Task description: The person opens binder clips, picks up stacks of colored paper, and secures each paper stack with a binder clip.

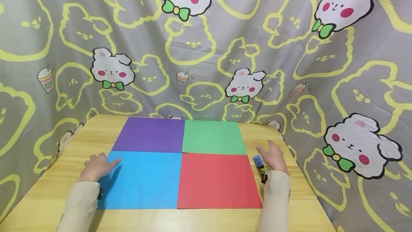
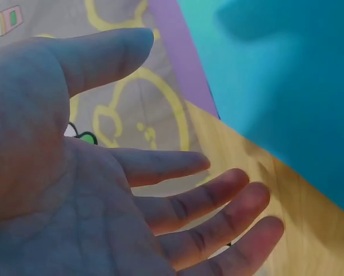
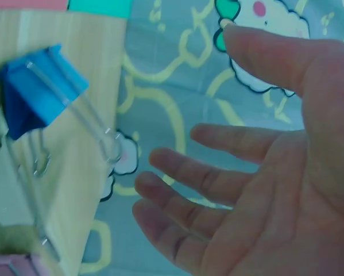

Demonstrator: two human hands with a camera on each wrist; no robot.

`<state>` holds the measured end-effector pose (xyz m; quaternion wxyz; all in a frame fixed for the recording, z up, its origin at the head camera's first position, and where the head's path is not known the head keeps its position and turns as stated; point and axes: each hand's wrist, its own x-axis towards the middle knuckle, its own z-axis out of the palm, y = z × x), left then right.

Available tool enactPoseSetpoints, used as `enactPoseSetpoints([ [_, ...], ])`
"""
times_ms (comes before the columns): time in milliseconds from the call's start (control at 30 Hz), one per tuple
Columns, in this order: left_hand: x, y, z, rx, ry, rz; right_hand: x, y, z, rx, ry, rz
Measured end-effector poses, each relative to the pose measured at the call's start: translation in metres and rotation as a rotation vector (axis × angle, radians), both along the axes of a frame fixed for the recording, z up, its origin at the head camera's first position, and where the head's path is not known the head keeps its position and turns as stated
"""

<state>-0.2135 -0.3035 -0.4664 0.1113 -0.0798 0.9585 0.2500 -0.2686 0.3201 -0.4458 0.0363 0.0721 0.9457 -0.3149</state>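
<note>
My left hand [image 1: 96, 167] hovers at the left edge of the blue sheet [image 1: 145, 180], its thumb reaching over it. In the left wrist view the left hand [image 2: 160, 190] has its fingers spread and loosely straight, holding nothing. My right hand [image 1: 274, 156] is above the table's right side, just right of a blue binder clip [image 1: 258, 161]. The right wrist view shows that blue binder clip [image 3: 42, 89] with silver wire handles, apart from the right hand [image 3: 246, 190], whose relaxed fingers hold nothing. A pale binder clip [image 3: 8, 178] and a pink binder clip [image 3: 16, 265], partly cut off, lie nearby.
The purple sheet [image 1: 149, 134], green sheet [image 1: 214, 137] and red sheet [image 1: 219, 182] adjoin the blue one in a two-by-two block on the wooden table [image 1: 145, 221]. A patterned grey curtain [image 1: 206, 71] hangs behind and along both sides.
</note>
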Motion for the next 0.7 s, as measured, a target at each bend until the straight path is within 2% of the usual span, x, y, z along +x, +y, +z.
enactPoseSetpoints([
  [300, 0.007, -0.002, -0.004, -0.004, -0.057, 0.014, 0.003, 0.015, -0.015, 0.035, -0.045, -0.064],
  [433, 0.006, -0.001, -0.007, 0.002, -0.079, 0.035, 0.004, 0.018, -0.017, 0.027, -0.051, -0.062],
  [700, 0.002, 0.002, -0.012, 0.002, -0.063, 0.103, 0.006, 0.019, -0.018, -0.031, -0.071, -0.091],
])
